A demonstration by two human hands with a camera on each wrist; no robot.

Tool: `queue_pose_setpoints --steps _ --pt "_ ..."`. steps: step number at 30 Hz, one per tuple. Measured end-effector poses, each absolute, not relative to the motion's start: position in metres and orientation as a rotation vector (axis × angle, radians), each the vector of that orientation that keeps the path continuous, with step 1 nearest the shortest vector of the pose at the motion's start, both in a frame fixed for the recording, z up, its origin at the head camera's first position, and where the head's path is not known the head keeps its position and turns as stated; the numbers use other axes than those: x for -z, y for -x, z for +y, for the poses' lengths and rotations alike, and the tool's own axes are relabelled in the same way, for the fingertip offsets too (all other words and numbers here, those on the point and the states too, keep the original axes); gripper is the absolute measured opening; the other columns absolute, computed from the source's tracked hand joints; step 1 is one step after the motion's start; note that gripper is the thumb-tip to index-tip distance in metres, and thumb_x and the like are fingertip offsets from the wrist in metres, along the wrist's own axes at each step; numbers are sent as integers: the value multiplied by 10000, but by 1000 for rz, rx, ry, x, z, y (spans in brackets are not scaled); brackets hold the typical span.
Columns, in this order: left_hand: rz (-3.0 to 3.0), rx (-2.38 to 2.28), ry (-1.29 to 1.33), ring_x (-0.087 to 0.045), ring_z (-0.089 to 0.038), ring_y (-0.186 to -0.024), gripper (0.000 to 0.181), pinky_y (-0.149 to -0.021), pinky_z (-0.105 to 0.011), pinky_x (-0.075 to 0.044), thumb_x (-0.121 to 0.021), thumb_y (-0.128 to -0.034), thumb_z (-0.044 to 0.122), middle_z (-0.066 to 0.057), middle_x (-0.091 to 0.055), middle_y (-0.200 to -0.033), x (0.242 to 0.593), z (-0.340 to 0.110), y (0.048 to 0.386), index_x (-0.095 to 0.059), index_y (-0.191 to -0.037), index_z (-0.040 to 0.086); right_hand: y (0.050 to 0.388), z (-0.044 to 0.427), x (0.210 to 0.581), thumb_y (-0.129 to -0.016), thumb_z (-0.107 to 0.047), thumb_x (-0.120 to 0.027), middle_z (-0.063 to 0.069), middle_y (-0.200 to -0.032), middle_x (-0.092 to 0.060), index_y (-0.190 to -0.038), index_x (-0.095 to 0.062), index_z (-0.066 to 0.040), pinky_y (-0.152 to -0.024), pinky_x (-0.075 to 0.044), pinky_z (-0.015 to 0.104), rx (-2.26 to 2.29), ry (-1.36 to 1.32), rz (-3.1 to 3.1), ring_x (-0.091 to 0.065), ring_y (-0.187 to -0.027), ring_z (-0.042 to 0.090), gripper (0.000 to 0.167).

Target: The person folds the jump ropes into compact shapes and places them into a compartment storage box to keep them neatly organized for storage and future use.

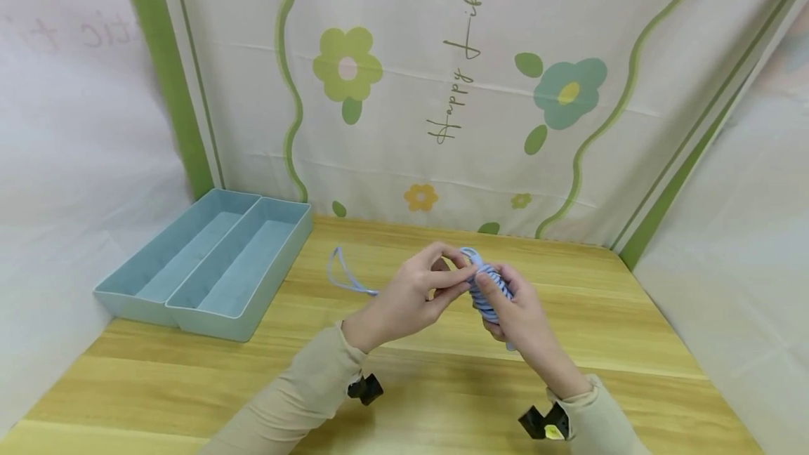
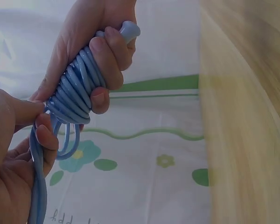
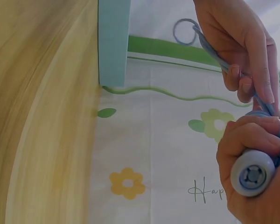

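Observation:
A light blue jump rope (image 1: 489, 300) is wound in tight coils over the table. My right hand (image 1: 521, 311) grips the bundle, its fingers curled round the coils (image 2: 74, 91) in the left wrist view. One handle end (image 3: 253, 173) pokes out of that fist in the right wrist view. At the other end of the bundle, my left hand (image 1: 420, 283) pinches the doubled cord (image 2: 37, 182) close to the wraps. From the left hand a loose loop of cord (image 1: 358, 288) trails out to the left. The palms partly hide the coils.
Two light blue open bins (image 1: 208, 323) stand side by side at the table's left. Behind the wooden table (image 1: 436, 399) hangs a white cloth (image 1: 392, 139) with printed flowers. Black camera mounts (image 1: 365, 390) sit at both wrists.

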State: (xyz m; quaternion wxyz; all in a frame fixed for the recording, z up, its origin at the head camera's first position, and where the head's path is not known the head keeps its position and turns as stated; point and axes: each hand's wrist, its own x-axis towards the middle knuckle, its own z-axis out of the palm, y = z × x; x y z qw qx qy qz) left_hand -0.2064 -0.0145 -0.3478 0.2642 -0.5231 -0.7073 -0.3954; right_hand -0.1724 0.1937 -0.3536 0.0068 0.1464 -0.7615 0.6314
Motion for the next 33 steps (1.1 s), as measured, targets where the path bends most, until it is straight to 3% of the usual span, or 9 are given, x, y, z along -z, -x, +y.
queue_pose_setpoints --steps 9,21,33 --pt "-1873 1153 1412 -511 -35 -685 282 -575 -142 -435 -714 -900 8 -63 -662 -957 350 -12 206 -702 -1179 -25 174 199 350 -1075 -288 -441 217 -809 -556 -1168 -501 4 -330 -335 289 -2102 -517 -2223 -406 -425 126 313" --pt "-1908 1086 1460 -508 -42 -691 281 -584 -158 -451 -702 -902 -20 -60 -656 -966 350 -12 203 -714 -1181 11 170 199 346 -1068 -230 -475 200 -733 -546 -1061 -572 59 -314 -325 256 -2180 -454 -2253 -387 -384 111 305" --pt "-1913 1022 1491 -538 -50 -711 330 -639 -73 -416 -704 -899 -27 -67 -649 -974 351 -11 201 -687 -1226 11 170 200 345 -1043 -248 -534 119 -715 -557 -1082 -636 -1 -322 -324 231 -2225 -423 -2253 -389 -383 99 271"
